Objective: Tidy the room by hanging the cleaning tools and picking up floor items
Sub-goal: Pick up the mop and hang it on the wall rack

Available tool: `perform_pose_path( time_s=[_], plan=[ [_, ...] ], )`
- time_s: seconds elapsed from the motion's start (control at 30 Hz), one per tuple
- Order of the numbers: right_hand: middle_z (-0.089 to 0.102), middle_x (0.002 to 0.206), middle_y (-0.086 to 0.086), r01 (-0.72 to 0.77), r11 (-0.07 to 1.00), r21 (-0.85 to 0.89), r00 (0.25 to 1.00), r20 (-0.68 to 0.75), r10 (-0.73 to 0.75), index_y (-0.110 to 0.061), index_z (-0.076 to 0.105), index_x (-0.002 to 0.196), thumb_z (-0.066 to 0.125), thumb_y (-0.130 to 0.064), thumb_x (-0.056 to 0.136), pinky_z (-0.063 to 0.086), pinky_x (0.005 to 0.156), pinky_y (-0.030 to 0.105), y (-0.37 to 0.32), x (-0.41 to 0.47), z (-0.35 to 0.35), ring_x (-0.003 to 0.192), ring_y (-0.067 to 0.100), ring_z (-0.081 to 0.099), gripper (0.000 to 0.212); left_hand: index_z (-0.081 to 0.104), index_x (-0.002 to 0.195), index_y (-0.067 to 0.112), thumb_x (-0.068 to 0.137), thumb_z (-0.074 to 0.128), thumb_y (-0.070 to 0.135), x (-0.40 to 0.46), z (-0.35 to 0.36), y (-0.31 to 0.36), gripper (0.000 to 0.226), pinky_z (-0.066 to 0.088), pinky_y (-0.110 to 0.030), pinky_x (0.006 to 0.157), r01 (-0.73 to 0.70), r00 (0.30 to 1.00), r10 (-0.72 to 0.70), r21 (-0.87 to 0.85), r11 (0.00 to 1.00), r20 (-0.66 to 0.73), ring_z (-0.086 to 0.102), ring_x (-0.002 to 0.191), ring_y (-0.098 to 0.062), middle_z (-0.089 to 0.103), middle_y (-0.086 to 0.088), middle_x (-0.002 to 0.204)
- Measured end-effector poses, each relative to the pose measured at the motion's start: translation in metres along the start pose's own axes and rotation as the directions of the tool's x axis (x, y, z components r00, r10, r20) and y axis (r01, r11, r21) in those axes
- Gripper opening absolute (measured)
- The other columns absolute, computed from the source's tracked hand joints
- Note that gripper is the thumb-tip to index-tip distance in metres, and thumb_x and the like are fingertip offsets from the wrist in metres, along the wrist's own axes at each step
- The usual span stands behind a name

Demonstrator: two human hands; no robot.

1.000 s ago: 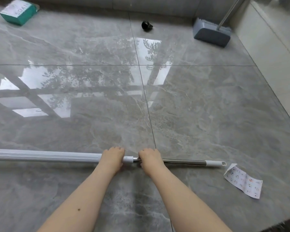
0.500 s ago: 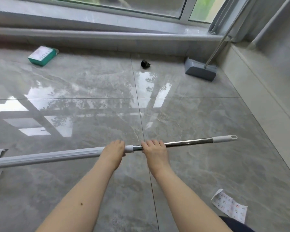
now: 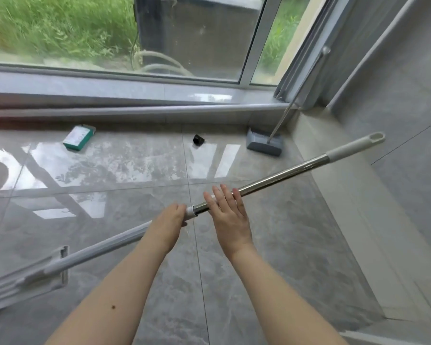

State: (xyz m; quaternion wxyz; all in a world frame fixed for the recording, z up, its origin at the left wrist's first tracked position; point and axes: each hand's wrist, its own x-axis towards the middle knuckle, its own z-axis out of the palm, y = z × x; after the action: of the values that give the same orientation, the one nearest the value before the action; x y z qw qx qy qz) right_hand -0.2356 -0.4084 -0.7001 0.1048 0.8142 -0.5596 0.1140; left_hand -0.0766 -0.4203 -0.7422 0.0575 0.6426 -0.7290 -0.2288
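A flat mop with a grey and steel pole (image 3: 279,175) is lifted at a slant, its white end cap up at the right. Its flat grey head (image 3: 28,282) hangs low at the left, near the floor. My left hand (image 3: 168,224) grips the pole at the white collar. My right hand (image 3: 228,210) lies over the steel section with its fingers straight. A grey broom (image 3: 264,144) leans in the corner by the window sill. On the floor lie a green and white box (image 3: 79,137) and a small black object (image 3: 198,139).
A large window (image 3: 125,36) with a low sill runs along the far side. A grey curtain (image 3: 306,70) hangs at the right corner. A grey tiled wall (image 3: 396,120) closes the right side. The floor (image 3: 135,170) is glossy grey tile.
The mop has been lifted off the floor and tilted, right end up. My right hand's fingers have straightened from a grip. The view has risen, so the paper slip is out of sight.
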Motion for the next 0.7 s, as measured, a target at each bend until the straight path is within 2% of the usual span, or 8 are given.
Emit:
perform_pose_path(
  time_s=[0.07, 0.17, 0.3, 0.47, 0.6, 0.7],
  plan=[
    [0.066, 0.127, 0.004, 0.051, 0.999, 0.005, 0.997, -0.05, -0.051, -0.012, 0.066, 0.121, 0.082, 0.002, 0.062, 0.036, 0.107, 0.044, 0.009, 0.015, -0.052, 0.124, 0.022, 0.058, 0.064, 0.049, 0.108, 0.012, 0.095, 0.052, 0.016, -0.01, -0.042, 0.027, 0.014, 0.033, -0.027, 0.068, 0.005, 1.0, -0.005, -0.031, 0.999, 0.009, 0.052, 0.087, -0.021, 0.056, -0.006, 0.108],
    [0.065, 0.128, 0.006, 0.133, 0.991, 0.0, 0.985, -0.114, -0.132, -0.008, 0.065, 0.122, 0.08, 0.003, 0.066, 0.036, 0.109, 0.041, 0.026, 0.041, -0.127, 0.125, 0.022, 0.057, 0.059, 0.047, 0.11, 0.012, 0.095, 0.052, 0.017, -0.021, -0.104, 0.069, 0.016, 0.04, -0.032, 0.071, 0.02, 1.0, -0.019, -0.076, 0.997, 0.019, 0.054, 0.089, -0.023, 0.056, -0.006, 0.11],
    [0.071, 0.116, 0.011, 0.148, 0.989, 0.006, 0.955, -0.26, -0.141, -0.003, 0.071, 0.109, 0.08, 0.005, 0.066, 0.04, 0.108, 0.042, 0.051, 0.079, -0.222, 0.117, 0.025, 0.063, 0.044, 0.045, 0.108, 0.014, 0.095, 0.052, 0.018, -0.03, -0.185, 0.134, 0.015, 0.049, -0.038, 0.079, 0.023, 1.0, -0.024, -0.139, 0.99, -0.005, 0.058, 0.089, -0.024, 0.056, -0.006, 0.108],
    [0.073, 0.091, 0.006, 0.072, 0.993, 0.095, 0.907, -0.42, -0.026, -0.007, 0.074, 0.082, 0.081, -0.006, 0.07, 0.055, 0.089, 0.033, 0.085, 0.116, -0.335, 0.1, 0.024, 0.069, 0.014, 0.048, 0.112, 0.016, 0.093, 0.056, 0.019, -0.032, -0.27, 0.219, 0.021, 0.052, -0.041, 0.083, -0.008, 0.998, -0.007, -0.26, 0.966, -0.057, 0.061, 0.09, -0.024, 0.059, -0.006, 0.109],
    [0.066, 0.082, 0.009, -0.066, 0.982, 0.179, 0.841, -0.52, 0.151, -0.006, 0.067, 0.078, 0.079, -0.01, 0.073, 0.054, 0.077, 0.035, 0.115, 0.14, -0.406, 0.083, 0.028, 0.063, 0.014, 0.051, 0.114, 0.011, 0.09, 0.06, 0.017, -0.029, -0.316, 0.285, 0.026, 0.044, -0.033, 0.076, -0.114, 0.99, 0.086, -0.276, 0.955, -0.11, 0.06, 0.096, -0.028, 0.059, -0.011, 0.113],
    [0.06, 0.082, 0.011, -0.144, 0.939, 0.314, 0.751, -0.583, 0.31, -0.005, 0.06, 0.08, 0.073, -0.01, 0.079, 0.048, 0.074, 0.034, 0.138, 0.151, -0.444, 0.078, 0.026, 0.054, 0.014, 0.05, 0.106, 0.011, 0.089, 0.057, 0.015, -0.027, -0.339, 0.328, 0.019, 0.049, -0.04, 0.082, -0.157, 0.984, 0.122, -0.315, 0.936, -0.127, 0.06, 0.096, -0.029, 0.059, -0.01, 0.111]
  ],
)
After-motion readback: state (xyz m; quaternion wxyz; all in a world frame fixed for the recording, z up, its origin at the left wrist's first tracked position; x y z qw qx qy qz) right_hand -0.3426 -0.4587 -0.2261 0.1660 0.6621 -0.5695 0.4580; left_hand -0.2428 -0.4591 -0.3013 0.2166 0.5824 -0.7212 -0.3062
